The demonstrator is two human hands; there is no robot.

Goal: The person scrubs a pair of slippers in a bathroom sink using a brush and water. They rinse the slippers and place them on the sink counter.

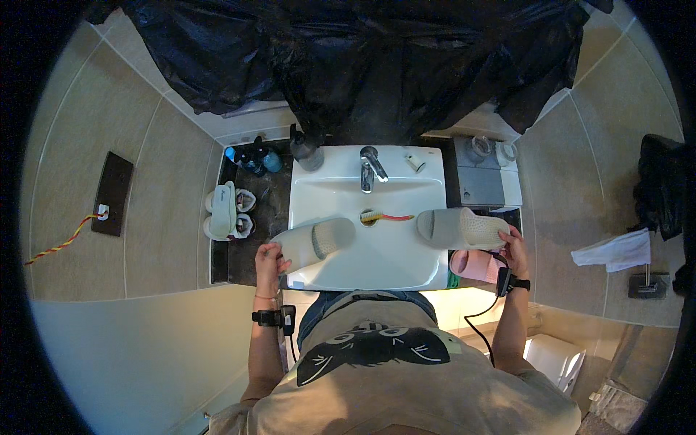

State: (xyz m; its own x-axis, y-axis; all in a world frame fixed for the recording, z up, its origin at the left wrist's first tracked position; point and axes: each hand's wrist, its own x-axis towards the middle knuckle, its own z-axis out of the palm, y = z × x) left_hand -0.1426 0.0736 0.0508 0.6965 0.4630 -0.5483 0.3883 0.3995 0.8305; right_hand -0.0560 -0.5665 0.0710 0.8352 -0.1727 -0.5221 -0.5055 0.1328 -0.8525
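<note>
My left hand [269,262] is closed on one end of a pale grey slide sandal [296,244], which reaches over the left side of the white sink [362,272]. On the other side, my right hand [514,251] grips the end of a matching slide sandal [449,229] above the sink's right rim. Between the two sandals, a small brush [391,217] with a yellow and red handle lies in the basin, its head over the drain. Just below the right sandal, a pink slide sandal [471,264] rests on the counter, close to my right hand.
A chrome faucet [368,161] stands at the sink's back, with a dark pump bottle [307,154] to its left. Small bottles [270,159] and white-and-green footwear [226,206] sit on the left counter. A grey box [478,181] stands right. Black plastic sheeting [348,65] hangs behind.
</note>
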